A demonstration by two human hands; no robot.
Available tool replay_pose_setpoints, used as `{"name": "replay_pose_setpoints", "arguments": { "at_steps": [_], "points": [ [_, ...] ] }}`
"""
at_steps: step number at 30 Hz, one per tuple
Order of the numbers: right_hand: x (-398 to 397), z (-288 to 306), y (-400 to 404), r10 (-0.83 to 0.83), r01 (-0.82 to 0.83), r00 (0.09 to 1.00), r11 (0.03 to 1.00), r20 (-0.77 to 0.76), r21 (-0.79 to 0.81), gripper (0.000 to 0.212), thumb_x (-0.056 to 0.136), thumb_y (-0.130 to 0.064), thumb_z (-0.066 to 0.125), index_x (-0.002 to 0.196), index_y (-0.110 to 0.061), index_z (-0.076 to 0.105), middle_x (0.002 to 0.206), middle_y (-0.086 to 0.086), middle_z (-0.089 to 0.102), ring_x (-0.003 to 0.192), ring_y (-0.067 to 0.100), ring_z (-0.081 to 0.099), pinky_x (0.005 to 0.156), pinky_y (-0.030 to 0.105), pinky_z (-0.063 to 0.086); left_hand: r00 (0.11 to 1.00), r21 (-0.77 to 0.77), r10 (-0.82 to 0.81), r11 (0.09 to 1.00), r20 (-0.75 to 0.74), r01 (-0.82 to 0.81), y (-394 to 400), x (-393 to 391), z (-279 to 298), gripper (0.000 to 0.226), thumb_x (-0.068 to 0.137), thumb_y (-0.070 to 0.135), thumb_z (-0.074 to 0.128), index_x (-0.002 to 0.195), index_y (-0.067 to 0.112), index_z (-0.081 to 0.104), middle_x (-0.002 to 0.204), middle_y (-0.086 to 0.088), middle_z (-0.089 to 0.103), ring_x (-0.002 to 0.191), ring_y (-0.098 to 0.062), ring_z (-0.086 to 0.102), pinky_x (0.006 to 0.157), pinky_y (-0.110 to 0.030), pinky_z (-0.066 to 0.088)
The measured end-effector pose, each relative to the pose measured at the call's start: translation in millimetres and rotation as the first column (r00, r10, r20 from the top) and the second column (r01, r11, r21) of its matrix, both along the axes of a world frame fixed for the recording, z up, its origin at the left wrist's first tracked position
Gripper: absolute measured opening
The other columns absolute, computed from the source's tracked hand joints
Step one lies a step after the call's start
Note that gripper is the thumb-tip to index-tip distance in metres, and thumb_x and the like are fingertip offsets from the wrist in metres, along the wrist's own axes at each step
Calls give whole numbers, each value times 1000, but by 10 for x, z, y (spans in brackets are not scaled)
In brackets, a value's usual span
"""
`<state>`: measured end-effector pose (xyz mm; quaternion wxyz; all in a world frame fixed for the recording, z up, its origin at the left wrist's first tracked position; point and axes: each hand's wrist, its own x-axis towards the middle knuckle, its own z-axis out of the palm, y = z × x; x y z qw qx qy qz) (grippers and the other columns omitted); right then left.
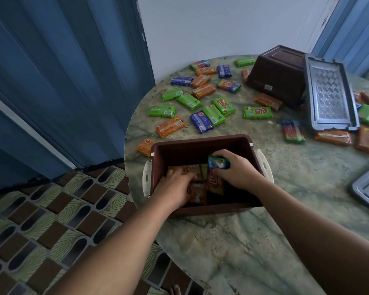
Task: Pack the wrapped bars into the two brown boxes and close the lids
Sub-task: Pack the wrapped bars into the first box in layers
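Marble-look round table [254, 241], blue doors behind, patterned tiles below. Both hands are down in the near box [200, 143]: right hand [237, 169] pinches a blue bar [218, 162] by its long edges, left hand [175, 186] presses flat on orange bars [197, 192]. Light, slick wrappers, probably firm inside, so take them across the width. Loose bars [170, 127] lie scattered beyond, second box [279, 75] tipped, lid [330, 92] beside it.

The bench [264, 231] is round, with a mottled green marble-pattern top. To the left of the bench hangs a blue pleated curtain [62, 81]. Behind the bench stands a plain white wall [222, 24]. Below and to the left of the bench, the floor [51, 220] carries brown and pale green patterned tiles.
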<state>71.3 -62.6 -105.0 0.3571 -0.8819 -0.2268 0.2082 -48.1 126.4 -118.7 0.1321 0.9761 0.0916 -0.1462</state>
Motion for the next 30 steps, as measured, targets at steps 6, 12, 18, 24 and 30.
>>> {"name": "replay_pose_setpoints", "arguments": {
  "at_steps": [6,12,18,24,30],
  "points": [
    [20,-99,30,-54,63,996,988,66,-139,38,86,-33,75,109,-23,46,100,8,62,87,25,63,74,37,52,999,51,37,998,7,-37,-30,2,3,43,95,27,58,137,24,49,136,-12,42,131,-36,38,103,-49,42],
    [-50,-145,27,178,-99,957,942,227,-322,79,82,-39,78,148,-26,37,136,10,27,132,37,32,112,47,39,997,44,-28,999,-72,31,-26,9,11,65,90,43,68,149,33,42,148,-10,42,141,-36,34,111,-55,34],
    [-73,-160,-12,544,-299,816,685,194,-665,59,90,-45,64,145,-43,43,158,10,14,142,41,22,118,51,28,997,69,-23,997,-72,28,-28,20,-11,64,93,16,60,150,33,39,148,-9,41,140,-35,35,110,-51,37],
    [-70,-66,44,568,-224,755,693,328,-685,49,89,-43,66,136,-38,51,138,5,32,119,31,37,98,42,43,999,76,-17,997,-47,20,-33,13,-9,67,91,9,62,149,33,41,148,-9,43,139,-35,37,109,-51,39],
    [-56,-80,125,542,-313,830,645,129,-697,78,71,-70,77,136,-33,54,139,-3,55,126,26,54,101,39,47,999,71,-22,997,-27,23,-24,21,-27,65,91,14,64,148,38,43,145,-7,44,137,-35,40,108,-51,40]
  ]
}}
